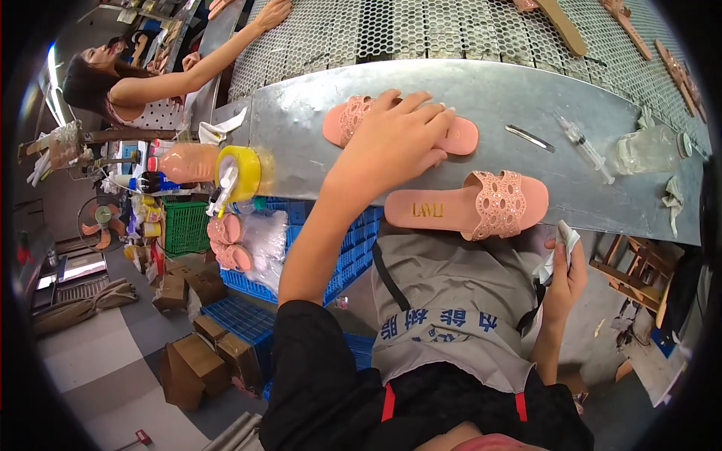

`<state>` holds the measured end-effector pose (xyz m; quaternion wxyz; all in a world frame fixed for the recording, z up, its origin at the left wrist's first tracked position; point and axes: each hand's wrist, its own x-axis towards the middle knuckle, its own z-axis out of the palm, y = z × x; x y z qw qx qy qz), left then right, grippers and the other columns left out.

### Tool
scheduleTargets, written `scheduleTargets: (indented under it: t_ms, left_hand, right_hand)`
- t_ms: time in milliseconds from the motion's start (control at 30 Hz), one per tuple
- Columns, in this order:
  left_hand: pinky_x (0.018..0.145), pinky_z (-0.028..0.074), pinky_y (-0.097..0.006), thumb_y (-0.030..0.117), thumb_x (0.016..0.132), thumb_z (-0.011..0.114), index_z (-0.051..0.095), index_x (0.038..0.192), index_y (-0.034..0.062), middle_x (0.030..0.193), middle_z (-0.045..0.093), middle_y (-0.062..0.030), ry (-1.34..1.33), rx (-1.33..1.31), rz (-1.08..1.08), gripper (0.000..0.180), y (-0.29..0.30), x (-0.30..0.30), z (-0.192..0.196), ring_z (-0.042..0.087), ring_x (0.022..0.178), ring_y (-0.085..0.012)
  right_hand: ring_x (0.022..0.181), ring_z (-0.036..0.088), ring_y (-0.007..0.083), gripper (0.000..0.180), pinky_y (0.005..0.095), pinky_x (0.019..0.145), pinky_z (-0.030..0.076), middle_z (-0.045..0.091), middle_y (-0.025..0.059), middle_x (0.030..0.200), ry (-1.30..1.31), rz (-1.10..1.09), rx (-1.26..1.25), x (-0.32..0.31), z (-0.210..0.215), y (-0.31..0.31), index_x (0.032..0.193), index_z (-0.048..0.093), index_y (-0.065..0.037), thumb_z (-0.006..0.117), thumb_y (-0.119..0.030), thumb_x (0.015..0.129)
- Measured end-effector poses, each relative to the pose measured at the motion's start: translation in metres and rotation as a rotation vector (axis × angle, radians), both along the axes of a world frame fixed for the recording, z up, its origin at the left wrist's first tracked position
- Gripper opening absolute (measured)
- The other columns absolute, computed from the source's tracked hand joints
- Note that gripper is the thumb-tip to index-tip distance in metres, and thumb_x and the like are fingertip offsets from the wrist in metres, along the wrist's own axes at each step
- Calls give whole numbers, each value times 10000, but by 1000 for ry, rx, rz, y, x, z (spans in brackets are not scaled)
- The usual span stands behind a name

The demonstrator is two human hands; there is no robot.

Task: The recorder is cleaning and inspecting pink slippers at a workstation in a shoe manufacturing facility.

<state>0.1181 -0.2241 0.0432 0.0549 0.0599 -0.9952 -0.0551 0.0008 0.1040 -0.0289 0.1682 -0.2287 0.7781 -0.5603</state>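
Observation:
Two pink slide sandals lie on the metal bench [316,113]. The farther sandal [460,137] is partly hidden by my left hand [398,139], whose fingers are curled over its middle, with the thumb on the near side. Closer to me, the second sandal [429,208] rests near the bench's front edge, its cut-out, studded strap [498,203] pointing right and gold lettering on its insole. Beside that toe, just off the bench edge, my right hand [564,274] pinches a crumpled white cloth [560,252].
Tweezers [530,137], a syringe [587,146] and a glass jar [653,150] lie to the right. A yellow tape roll [239,173] sits at the bench's left end. Behind runs a mesh conveyor [421,34] with more sandals; a co-worker [150,90] reaches over it. Blue crates [353,248] stand below.

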Motion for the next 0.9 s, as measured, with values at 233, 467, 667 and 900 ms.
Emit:
scheduleTargets:
  t_ms: [233,467,667,900]
  left_hand:
    - [1105,375,-510,288,821,710,595,1232,-26,1309,590,-188,149,-14,-1,530,93,-7,19,518,1282,-353]
    - [1070,391,-480,308,765,720,579,1268,-26,1257,611,-161,216,249,140,620,152,-40,-24,538,1252,-316]
    - [998,409,-444,258,737,758,553,1321,-17,1208,635,-137,188,120,58,677,145,-39,-30,567,1181,-274]
    - [1023,362,-438,222,695,838,520,1397,-2,1215,642,-113,129,267,80,802,140,-37,-26,570,1193,-274]
  right_hand:
    - [860,575,98,331,225,694,417,672,78,1033,-110,-9,61,0,-4,1,1322,610,55,535,-55,1019]
    - [1160,614,240,337,326,1000,462,650,169,1191,32,104,-19,8,2,-23,1316,585,95,513,36,993]
    - [887,650,206,353,309,754,507,652,149,1040,73,91,9,9,1,-19,1286,611,78,528,103,945]
    - [676,613,271,406,346,596,493,589,136,867,224,191,127,17,10,-15,1233,636,53,579,125,837]
